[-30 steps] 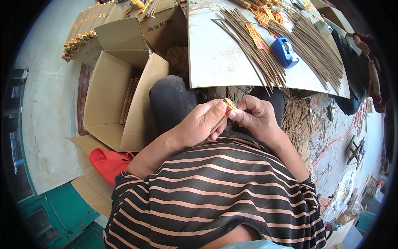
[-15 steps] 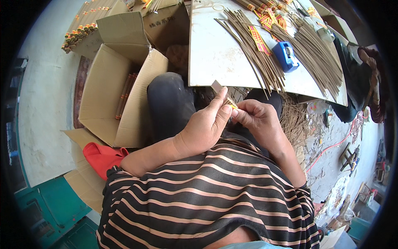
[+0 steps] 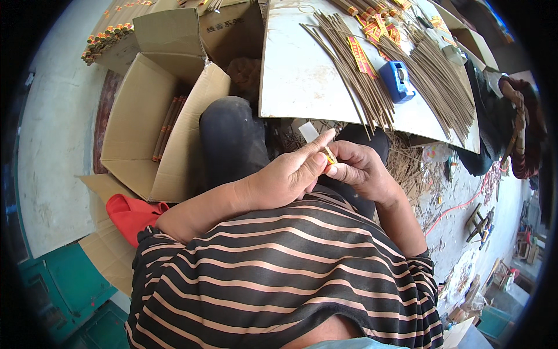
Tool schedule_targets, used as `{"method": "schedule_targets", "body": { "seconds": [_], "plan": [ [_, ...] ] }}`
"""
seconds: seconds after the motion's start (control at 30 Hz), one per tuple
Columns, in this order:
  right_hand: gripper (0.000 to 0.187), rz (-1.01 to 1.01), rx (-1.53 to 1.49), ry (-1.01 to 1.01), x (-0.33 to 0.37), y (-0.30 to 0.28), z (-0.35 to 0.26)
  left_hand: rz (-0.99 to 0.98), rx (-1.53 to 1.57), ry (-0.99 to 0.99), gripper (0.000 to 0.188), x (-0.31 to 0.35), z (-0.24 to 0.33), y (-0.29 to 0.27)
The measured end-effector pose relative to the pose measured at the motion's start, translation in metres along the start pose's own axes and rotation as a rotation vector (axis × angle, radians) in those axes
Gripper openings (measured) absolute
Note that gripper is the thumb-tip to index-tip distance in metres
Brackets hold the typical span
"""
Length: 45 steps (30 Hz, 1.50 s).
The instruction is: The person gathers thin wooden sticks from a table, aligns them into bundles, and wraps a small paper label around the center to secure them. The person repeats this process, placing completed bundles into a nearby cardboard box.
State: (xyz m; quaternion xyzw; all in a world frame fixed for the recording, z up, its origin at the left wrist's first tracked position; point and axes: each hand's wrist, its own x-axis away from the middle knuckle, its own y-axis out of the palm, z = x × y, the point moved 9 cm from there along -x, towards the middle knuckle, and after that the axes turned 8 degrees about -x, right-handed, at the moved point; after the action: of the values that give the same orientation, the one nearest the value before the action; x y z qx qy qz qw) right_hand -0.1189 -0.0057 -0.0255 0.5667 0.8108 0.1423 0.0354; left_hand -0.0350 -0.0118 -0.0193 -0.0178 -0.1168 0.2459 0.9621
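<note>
My left hand [image 3: 293, 174] and my right hand [image 3: 365, 168] meet above my lap, just off the table's near edge. Between them is a small bundle of incense sticks [image 3: 329, 155], its end facing up, with a red and yellow band round it. My left thumb presses against the band while its forefinger stretches past the bundle's end. Right thumb and fingers pinch the bundle from the other side. A pale flat strip [image 3: 308, 131] sticks out beyond my left forefinger; I cannot tell what it is. Most of the bundle is hidden by my hands.
Loose incense sticks [image 3: 349, 70], red-yellow labels [image 3: 361, 57] and a blue tape dispenser [image 3: 397, 81] lie on the white table [image 3: 296, 87]. At left, an open cardboard box [image 3: 131, 116] contains several wrapped bundles [image 3: 168, 129]. A red cloth [image 3: 129, 216] lies beside my left arm.
The bundle's end and band have tilted more into view between my fingers. The pale strip now looks brighter and is turned. My view has shifted slightly.
</note>
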Motion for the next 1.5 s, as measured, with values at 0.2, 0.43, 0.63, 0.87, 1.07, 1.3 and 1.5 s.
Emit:
{"method": "schedule_targets", "body": {
  "seconds": [0.2,0.43,0.63,0.87,1.07,1.3,1.5],
  "plan": [
    [0.022,-0.024,0.006,-0.084,0.001,0.001,-0.007,-0.138,0.098,0.026,0.065,-0.002,0.003,0.005],
    [0.026,-0.107,-0.026,-0.032,-0.002,0.002,-0.005,-0.136,0.265,-0.017,0.081,-0.006,0.0,0.008],
    [0.027,-0.19,0.143,-0.092,-0.002,0.003,-0.018,-0.15,0.276,-0.121,0.088,-0.007,-0.011,0.013],
    [0.024,-0.233,0.222,-0.034,-0.001,0.0,-0.025,-0.114,0.27,-0.07,0.085,-0.014,-0.011,0.014],
    [0.024,-0.171,0.35,-0.017,-0.005,-0.002,-0.034,-0.11,0.339,-0.088,0.081,-0.017,-0.026,0.016],
    [0.021,-0.161,0.412,-0.032,-0.003,0.001,-0.042,-0.124,0.423,-0.067,0.078,-0.016,-0.024,0.015],
    [0.017,-0.097,0.642,-0.147,-0.002,0.005,-0.053,-0.159,0.518,-0.154,0.06,-0.012,-0.035,0.017]
  ]
}}
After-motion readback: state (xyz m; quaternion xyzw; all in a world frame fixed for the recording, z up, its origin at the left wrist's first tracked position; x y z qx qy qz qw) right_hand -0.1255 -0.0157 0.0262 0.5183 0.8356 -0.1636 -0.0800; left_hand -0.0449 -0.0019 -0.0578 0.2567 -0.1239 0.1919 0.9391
